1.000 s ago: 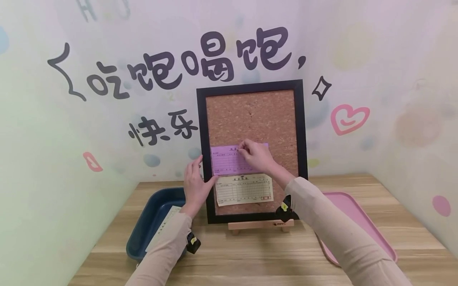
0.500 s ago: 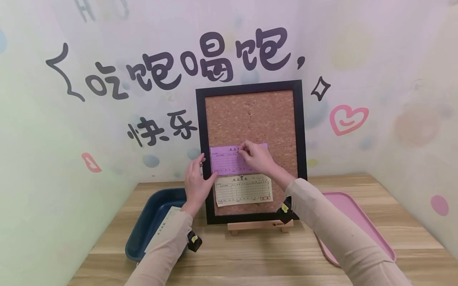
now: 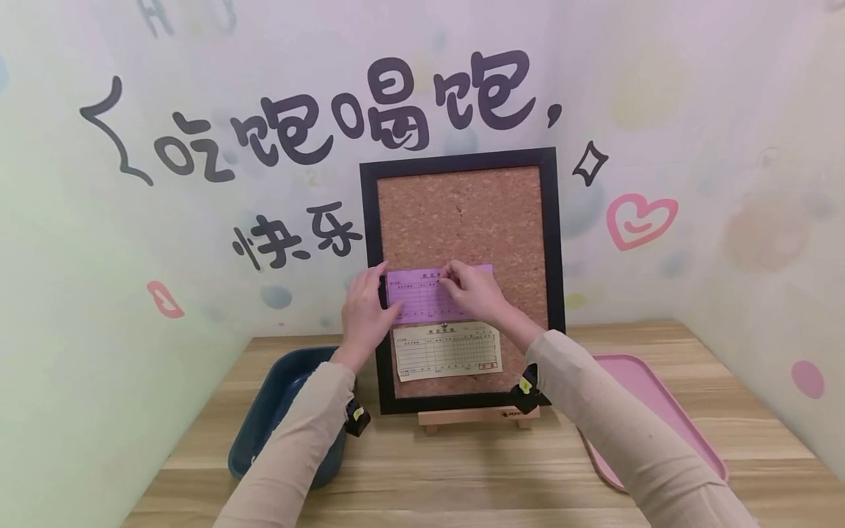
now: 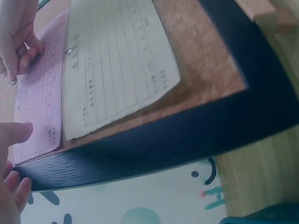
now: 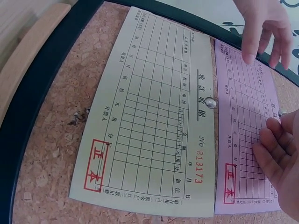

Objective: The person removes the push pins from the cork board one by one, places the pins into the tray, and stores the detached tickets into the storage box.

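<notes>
A purple receipt slip [image 3: 412, 297] lies against the framed corkboard [image 3: 462, 213], above a pale yellow receipt slip [image 3: 449, 352]. My right hand [image 3: 472, 287] is at the purple slip's top edge, its thumb and forefinger pinching a small silvery pushpin [image 5: 282, 113], largely hidden by the fingers in the head view. My left hand [image 3: 366, 312] grips the board's left side. Its thumb [image 4: 21, 133] lies over the purple slip's left end, and its fingers [image 4: 21, 191] reach the frame's outer side. Another pushpin [image 5: 210, 102] holds the yellow slip at its top.
The corkboard stands on a small wooden easel [image 3: 478, 416]. To the left is a deep blue tray [image 3: 330, 469], partly covered by the left sleeve. A pink tray [image 3: 650, 381] lies at right, under the right forearm. Behind the board rises a printed wall [image 3: 297, 59].
My left hand has shifted slightly right and up, its thumb moving further onto the purple slip. The left forearm now covers the slip in the blue tray. My right hand stays at the pushpin.
</notes>
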The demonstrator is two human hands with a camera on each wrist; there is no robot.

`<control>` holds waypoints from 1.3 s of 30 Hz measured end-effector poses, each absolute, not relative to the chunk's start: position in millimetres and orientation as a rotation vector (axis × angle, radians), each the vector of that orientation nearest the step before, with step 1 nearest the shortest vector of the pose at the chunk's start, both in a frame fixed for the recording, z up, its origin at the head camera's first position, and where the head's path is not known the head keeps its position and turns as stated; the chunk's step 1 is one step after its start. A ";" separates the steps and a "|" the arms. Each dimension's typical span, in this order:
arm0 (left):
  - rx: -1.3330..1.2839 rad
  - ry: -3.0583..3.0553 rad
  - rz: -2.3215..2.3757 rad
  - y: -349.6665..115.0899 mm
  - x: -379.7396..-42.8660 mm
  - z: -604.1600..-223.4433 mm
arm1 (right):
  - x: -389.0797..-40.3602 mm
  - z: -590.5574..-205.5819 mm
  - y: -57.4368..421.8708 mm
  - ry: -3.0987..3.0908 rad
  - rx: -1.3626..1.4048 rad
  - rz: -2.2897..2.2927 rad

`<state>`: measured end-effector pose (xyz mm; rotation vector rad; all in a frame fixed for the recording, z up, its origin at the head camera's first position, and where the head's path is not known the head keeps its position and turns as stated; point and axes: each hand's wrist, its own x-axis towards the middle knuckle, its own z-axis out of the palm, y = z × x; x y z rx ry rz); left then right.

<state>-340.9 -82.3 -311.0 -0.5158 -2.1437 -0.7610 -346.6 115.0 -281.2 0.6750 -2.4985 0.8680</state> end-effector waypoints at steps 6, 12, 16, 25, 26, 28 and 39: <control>-0.558 -2.181 -0.649 -83.9 -344.5 -301.9 | -346.6 -280.8 114.6 -2.499 0.675 0.877; -0.571 -2.209 -0.554 -85.9 -348.2 -295.2 | -347.1 -281.7 114.6 -2.501 0.681 0.877; -0.574 -2.247 -0.530 -86.2 -349.1 -291.0 | -346.9 -281.7 115.0 -2.498 0.677 0.879; -0.574 -2.316 -0.511 -85.8 -347.7 -286.5 | -346.9 -281.7 115.7 -2.505 0.678 0.883; -0.577 -2.319 -0.513 -85.6 -347.8 -286.3 | -346.8 -281.7 115.7 -2.505 0.678 0.886; -0.586 -2.319 -0.508 -85.3 -348.0 -286.3 | -346.5 -281.7 115.9 -2.505 0.679 0.888; -0.619 -2.345 -0.576 -83.7 -349.0 -285.6 | -346.8 -282.8 115.3 -2.505 0.688 0.890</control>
